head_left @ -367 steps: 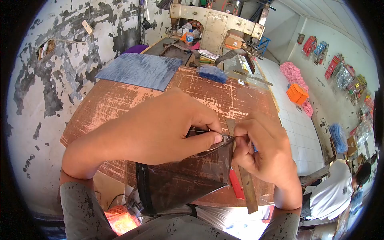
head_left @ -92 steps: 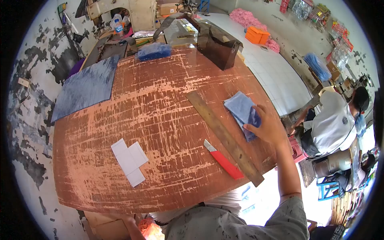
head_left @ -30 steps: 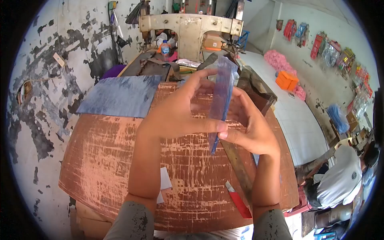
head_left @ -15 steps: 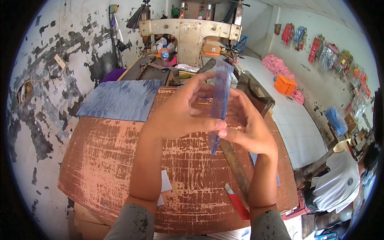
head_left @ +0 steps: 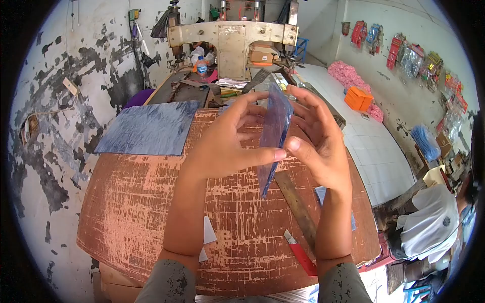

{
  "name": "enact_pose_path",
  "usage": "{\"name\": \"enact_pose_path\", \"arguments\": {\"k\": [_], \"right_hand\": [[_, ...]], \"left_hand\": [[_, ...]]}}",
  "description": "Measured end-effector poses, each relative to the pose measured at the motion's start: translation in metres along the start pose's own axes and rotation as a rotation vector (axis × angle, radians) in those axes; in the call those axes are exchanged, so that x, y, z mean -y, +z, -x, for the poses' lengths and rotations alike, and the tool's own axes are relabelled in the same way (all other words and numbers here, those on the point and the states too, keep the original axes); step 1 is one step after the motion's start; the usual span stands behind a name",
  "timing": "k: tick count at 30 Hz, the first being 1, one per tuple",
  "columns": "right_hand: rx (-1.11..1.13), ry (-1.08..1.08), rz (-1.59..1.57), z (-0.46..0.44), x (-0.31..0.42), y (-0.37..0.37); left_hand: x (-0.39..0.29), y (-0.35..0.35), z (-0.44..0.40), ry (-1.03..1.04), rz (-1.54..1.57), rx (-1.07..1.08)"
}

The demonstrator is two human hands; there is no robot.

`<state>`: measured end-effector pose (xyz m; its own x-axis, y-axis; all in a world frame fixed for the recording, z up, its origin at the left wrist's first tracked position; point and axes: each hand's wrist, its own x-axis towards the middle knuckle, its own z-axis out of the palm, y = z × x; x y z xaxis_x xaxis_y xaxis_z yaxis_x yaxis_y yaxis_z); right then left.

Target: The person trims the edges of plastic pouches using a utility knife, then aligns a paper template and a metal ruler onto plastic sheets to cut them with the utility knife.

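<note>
Upright in front of me is a thin stack of translucent blue plastic sheets (head_left: 275,123), seen nearly edge-on and slightly tilted. My left hand (head_left: 230,136) grips it, thumb on the near edge and fingers along its left side. My right hand (head_left: 323,136) is spread at the stack's right side, its thumb lifted off; whether its fingertips touch the far edge I cannot tell. Below lie a metal ruler (head_left: 295,209) and a red-handled cutter knife (head_left: 301,256). A larger blue marbled sheet (head_left: 149,127) lies flat at the back left.
The scratched brown work board (head_left: 136,202) carries white scraps (head_left: 208,231) and a blue piece (head_left: 321,194) beside my right forearm. A press machine (head_left: 232,43) stands behind it, with a water bottle (head_left: 201,66) nearby. At the right sits a person in a white shirt (head_left: 429,222).
The stack has turned so more of its left face shows. My right thumb has come away from its edge and my right fingers have spread. The view has shifted slightly.
</note>
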<state>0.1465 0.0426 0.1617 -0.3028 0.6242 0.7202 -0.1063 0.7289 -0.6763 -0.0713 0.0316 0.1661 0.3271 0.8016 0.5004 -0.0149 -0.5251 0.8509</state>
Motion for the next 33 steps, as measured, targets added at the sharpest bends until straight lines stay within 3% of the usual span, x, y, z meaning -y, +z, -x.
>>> {"name": "enact_pose_path", "arguments": {"k": [13, 33], "right_hand": [[0.036, 0.129, -0.192, 0.0024, -0.0048, -0.0012], [0.048, 0.081, -0.112, 0.0019, -0.0059, -0.0012]], "left_hand": [[-0.0029, 0.0019, 0.0036, -0.023, 0.004, 0.057], [-0.0043, 0.0024, 0.0031, -0.048, -0.024, 0.059]]}}
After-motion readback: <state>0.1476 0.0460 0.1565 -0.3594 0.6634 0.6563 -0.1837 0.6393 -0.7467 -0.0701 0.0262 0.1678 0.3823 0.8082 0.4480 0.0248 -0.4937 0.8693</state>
